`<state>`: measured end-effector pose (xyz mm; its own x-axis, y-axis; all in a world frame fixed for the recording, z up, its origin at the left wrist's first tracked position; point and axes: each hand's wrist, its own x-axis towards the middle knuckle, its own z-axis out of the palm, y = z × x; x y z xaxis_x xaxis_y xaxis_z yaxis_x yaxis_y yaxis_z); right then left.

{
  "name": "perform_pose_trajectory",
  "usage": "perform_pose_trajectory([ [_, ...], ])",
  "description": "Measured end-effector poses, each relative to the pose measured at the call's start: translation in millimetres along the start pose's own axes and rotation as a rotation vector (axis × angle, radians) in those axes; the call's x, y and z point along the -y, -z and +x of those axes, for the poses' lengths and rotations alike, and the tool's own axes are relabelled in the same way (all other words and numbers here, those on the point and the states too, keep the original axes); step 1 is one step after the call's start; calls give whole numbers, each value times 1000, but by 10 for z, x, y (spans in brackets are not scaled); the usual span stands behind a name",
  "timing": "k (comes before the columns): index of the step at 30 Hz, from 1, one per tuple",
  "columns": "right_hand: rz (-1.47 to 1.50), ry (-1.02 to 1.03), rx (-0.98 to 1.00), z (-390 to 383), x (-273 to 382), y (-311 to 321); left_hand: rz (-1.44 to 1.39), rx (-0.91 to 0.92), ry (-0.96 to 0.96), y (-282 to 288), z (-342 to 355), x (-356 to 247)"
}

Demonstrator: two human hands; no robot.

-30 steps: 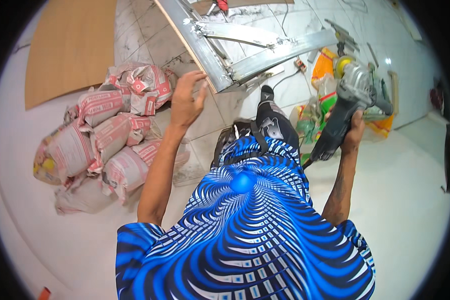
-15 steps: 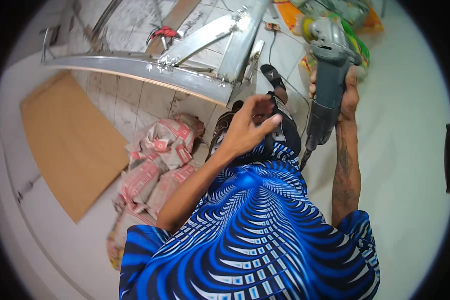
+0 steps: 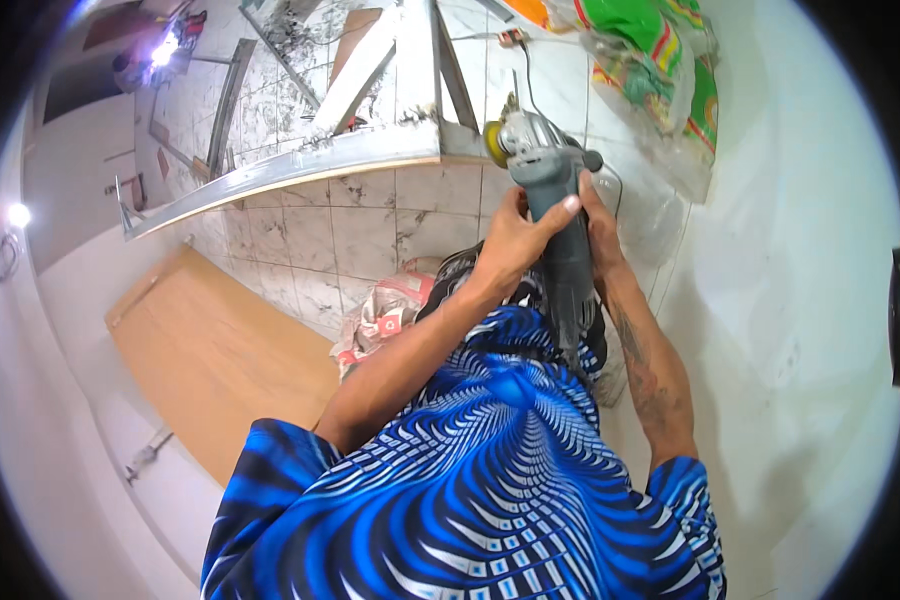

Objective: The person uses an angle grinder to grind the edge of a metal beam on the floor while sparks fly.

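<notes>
An angle grinder [image 3: 567,262] with a dark grey body points away from me in front of my waist. Its yellow disc [image 3: 495,145] faces left, close to the right end of a welded metal frame [image 3: 305,162]; I cannot tell whether they touch. My left hand [image 3: 513,243] is closed on the grinder's body from the left, thumb across the top. From the right, my right hand [image 3: 601,232] grips the same body, with its fingers partly hidden behind it. The grinder's cord end hangs toward my shirt.
A brown panel [image 3: 220,350] lies at left, beside crumpled red-and-white sacks [image 3: 388,318]. Green and orange plastic bags [image 3: 660,75] sit at far right, near a socket and cord [image 3: 513,38]. Upper left, a bright welding-like light [image 3: 163,50] glows. A white wall [image 3: 800,250] rises on the right.
The grinder has moved left and nearer the frame, now more in front of me. My left hand, open and free before, has taken hold of it alongside my right. The view has shifted.
</notes>
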<state>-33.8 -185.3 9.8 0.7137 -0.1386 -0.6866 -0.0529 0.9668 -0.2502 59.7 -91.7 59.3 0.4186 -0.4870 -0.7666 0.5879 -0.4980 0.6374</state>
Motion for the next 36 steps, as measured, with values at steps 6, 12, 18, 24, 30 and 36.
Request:
perform_pose_trajectory([
  [6,134,-21,8,-309,-221,16,-31,-14,30,-153,-268,179],
  [12,152,101,56,-436,-276,63,64,-38,17,-251,-360,103],
  [18,236,166,35,-576,-337,177,144,-7,4,-391,-409,132],
  [24,264,117,42,-498,-450,318,79,-29,42,-375,-394,235],
  [30,242,104,71,-358,-451,331,26,-68,28,-351,-307,297],
  [36,251,152,58,-283,-414,387,39,-79,-15,-371,-148,370],
])
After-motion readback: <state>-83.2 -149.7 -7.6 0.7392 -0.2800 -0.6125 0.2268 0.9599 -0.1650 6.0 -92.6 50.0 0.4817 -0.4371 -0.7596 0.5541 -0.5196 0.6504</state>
